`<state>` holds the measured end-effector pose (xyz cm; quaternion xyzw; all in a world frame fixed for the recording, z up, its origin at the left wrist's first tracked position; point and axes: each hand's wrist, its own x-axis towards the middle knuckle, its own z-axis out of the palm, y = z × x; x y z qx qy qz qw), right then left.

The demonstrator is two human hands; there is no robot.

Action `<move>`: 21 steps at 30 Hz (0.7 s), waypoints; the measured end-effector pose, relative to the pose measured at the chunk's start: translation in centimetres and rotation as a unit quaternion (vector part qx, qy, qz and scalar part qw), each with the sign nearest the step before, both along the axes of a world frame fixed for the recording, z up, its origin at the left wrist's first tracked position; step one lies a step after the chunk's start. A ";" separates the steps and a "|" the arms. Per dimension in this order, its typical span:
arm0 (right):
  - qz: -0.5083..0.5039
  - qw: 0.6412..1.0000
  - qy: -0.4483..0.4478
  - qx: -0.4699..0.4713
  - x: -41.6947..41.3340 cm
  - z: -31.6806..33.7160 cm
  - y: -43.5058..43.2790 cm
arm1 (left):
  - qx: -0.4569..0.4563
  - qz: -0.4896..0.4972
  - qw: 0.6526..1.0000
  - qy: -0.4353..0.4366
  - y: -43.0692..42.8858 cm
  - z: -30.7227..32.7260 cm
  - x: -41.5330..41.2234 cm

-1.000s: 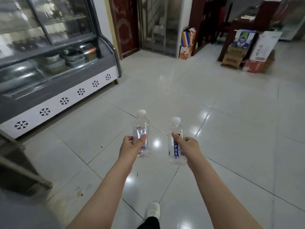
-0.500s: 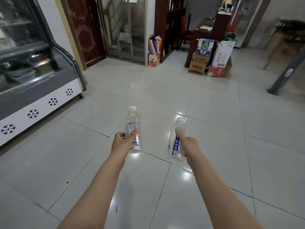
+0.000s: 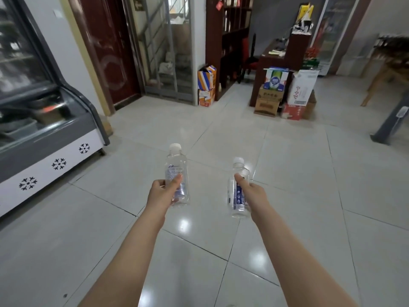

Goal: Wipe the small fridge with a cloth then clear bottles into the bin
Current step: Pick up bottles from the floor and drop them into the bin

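Observation:
My left hand (image 3: pixel 162 192) grips a clear plastic bottle (image 3: pixel 177 171) with a white cap and a pale label, held upright over the tiled floor. My right hand (image 3: pixel 254 193) grips a second clear bottle (image 3: pixel 236 196) with a white cap and a blue label, also upright. Both arms stretch forward at about the same height, the bottles a short way apart. No bin and no cloth is in view.
A glass-fronted display chiller (image 3: pixel 44 138) with snowflake marks runs along the left. Stacked cardboard boxes (image 3: pixel 285 94) stand by a dark wooden counter (image 3: pixel 281 60) ahead right, more boxes (image 3: pixel 207 85) by a shelf unit. A grey post base (image 3: pixel 389 127) sits at right.
The view has swung right and forward across the floor; the chiller slid to the left edge and the boxes and counter came closer. Both hands keep holding their bottles.

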<state>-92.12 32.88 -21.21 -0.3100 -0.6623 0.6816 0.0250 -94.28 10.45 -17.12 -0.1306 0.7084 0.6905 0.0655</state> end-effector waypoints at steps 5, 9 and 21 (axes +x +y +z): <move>0.020 0.999 0.034 0.002 -8.4 3.4 6.6 | -0.007 0.013 1.000 0.007 5.9 1.4 -6.7; 0.026 0.997 0.060 -0.031 -14.4 5.3 10.2 | 0.001 0.027 0.999 0.023 9.6 2.1 -10.8; 0.066 0.995 0.067 -0.019 -34.2 8.0 11.8 | 0.019 0.052 0.997 0.048 13.2 3.8 -29.6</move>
